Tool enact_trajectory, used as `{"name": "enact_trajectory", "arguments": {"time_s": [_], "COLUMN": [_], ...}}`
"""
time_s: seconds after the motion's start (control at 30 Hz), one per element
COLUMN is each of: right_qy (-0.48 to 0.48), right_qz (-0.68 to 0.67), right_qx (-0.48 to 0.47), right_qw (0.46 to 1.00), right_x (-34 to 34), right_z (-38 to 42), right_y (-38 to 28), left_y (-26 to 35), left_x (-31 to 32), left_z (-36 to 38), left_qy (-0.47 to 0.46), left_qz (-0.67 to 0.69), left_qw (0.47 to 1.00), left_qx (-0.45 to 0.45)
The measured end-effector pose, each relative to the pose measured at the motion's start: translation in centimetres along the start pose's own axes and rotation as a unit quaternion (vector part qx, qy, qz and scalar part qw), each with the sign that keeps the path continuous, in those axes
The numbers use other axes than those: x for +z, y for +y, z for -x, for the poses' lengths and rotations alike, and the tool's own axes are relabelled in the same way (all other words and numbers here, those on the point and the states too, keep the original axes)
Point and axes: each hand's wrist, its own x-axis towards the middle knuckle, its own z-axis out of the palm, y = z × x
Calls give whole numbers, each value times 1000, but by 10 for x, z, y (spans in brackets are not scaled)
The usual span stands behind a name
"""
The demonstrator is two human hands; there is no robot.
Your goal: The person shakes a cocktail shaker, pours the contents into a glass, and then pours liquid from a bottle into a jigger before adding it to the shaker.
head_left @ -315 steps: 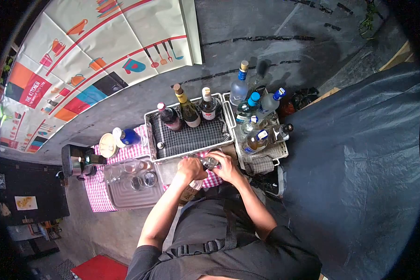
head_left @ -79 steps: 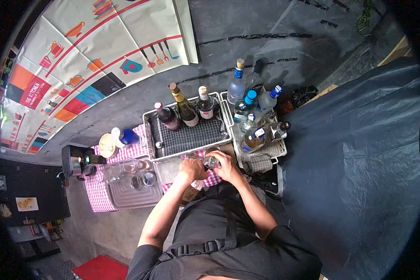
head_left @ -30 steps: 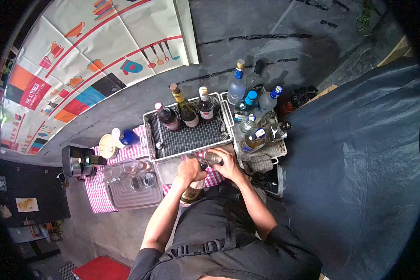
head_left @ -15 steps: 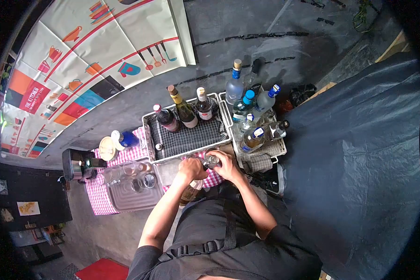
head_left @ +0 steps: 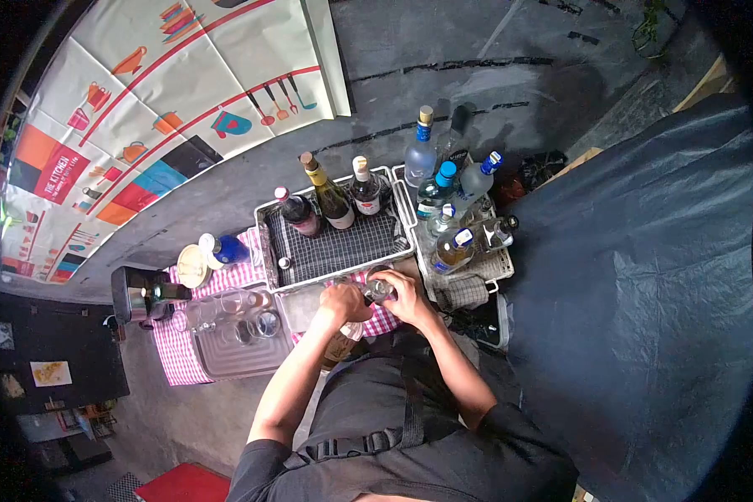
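Between my two hands is a small clear glass (head_left: 378, 290), over the pink checked cloth (head_left: 382, 322). My left hand (head_left: 345, 303) is closed at the glass's left side; its fingertips are partly hidden. My right hand (head_left: 403, 297) curls around the glass from the right and over its far side. Just below my left hand stands a bottle with a brown label (head_left: 340, 347), partly covered by my forearm. The wire rack (head_left: 335, 280) lies right beyond my hands.
Several dark bottles (head_left: 333, 205) stand in the rack. Several clear and blue bottles (head_left: 437, 197) crowd a white basket (head_left: 498, 272) at the right. To the left, a clear tray (head_left: 234, 360) holds glasses (head_left: 267, 324). A black machine (head_left: 142, 293) stands beyond it.
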Motion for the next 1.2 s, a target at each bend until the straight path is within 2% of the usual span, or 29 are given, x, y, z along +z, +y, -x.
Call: {"name": "enact_trajectory", "arguments": {"time_s": [0.7,0.8,0.83,0.93,0.97,1.1,1.17,1.2], "right_qy": [0,0,-2,-10,-14,-16,4,11], "right_qz": [3,6,-22,-85,-120,-145,-203,-166], "right_qx": [12,5,30,75,95,110,114,122], "right_qw": [1000,1000,999,994,988,983,973,979], "right_x": [-1,0,0,-1,-2,-5,-5,-8], "right_z": [1,2,3,6,7,10,10,9], "right_y": [-1,3,4,6,6,12,20,18], "left_y": [-2,1,1,-2,-7,-17,-22,-23], "left_x": [7,0,-2,-2,2,17,25,26], "left_z": [-5,2,3,5,4,0,-2,-1], "left_qy": [25,26,26,48,86,180,189,196], "left_qz": [-15,14,14,49,70,114,123,131], "left_qw": [999,1000,1000,998,994,976,974,972], "left_qx": [29,8,8,4,23,42,31,21]}}
